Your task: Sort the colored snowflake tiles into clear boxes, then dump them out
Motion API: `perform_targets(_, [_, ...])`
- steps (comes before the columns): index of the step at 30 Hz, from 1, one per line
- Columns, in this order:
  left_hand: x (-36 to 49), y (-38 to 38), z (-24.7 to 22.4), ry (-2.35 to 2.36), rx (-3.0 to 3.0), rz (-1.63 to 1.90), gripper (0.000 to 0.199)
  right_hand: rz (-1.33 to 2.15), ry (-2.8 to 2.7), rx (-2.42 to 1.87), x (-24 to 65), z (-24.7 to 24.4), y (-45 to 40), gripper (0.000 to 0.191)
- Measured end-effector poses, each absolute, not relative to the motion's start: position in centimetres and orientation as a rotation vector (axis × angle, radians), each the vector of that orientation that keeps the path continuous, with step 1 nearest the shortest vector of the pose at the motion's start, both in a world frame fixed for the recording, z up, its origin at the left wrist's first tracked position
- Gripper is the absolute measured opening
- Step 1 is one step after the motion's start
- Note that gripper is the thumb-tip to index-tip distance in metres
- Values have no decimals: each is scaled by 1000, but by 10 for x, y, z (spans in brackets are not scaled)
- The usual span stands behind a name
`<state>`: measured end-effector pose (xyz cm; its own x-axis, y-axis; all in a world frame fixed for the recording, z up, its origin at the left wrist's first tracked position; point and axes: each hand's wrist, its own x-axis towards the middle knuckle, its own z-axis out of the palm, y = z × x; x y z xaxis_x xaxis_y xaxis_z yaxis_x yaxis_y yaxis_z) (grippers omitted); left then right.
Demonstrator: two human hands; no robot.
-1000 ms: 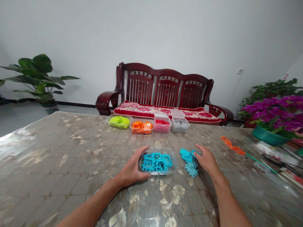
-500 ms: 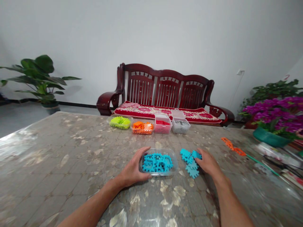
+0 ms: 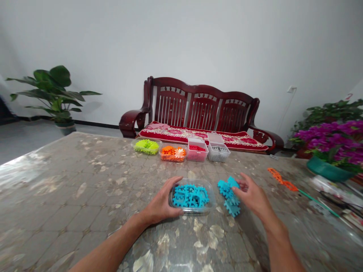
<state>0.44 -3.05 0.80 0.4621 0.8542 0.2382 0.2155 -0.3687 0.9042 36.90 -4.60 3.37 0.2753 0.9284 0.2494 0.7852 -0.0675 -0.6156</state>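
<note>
The right hand [image 3: 252,194] is part-open, its thumb at the loose blue pieces [image 3: 231,207] just right of the clear tub [image 3: 212,198]; whether it grips one is hidden. The left hand [image 3: 161,203] holds the tub's left end, thumb and fingers spread wide around it. A light pinch on a toothed edge would likely suit these overlapping pieces, with the tub kept steady. The tub's raised rim stands between them and the blue pieces inside [image 3: 188,196]. Beyond the tub, lime [image 3: 146,146], orange [image 3: 170,153], red [image 3: 196,148] and grey pieces [image 3: 218,149] sit in containers on the desk [image 3: 56,189]; orange rings [image 3: 280,180] lie well right of it.
</note>
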Motion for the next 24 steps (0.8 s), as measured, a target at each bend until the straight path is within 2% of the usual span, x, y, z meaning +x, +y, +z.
perform_targets(4, [4, -30, 8, 910, 1857, 928, 96, 434, -1691, -1584, 318, 52, -55, 71])
perform_targets(9, [4, -30, 6, 890, 1858, 947, 95, 379, -1930, -1507, 278, 65, -58, 71])
perform_targets(15, [5, -30, 6, 870, 1869, 958, 95, 282, -2186, -1442, 269, 68, -61, 41])
perform_targets(24, [4, -30, 4, 890, 1884, 940, 95, 224, -2264, -1449, 255, 58, -58, 31])
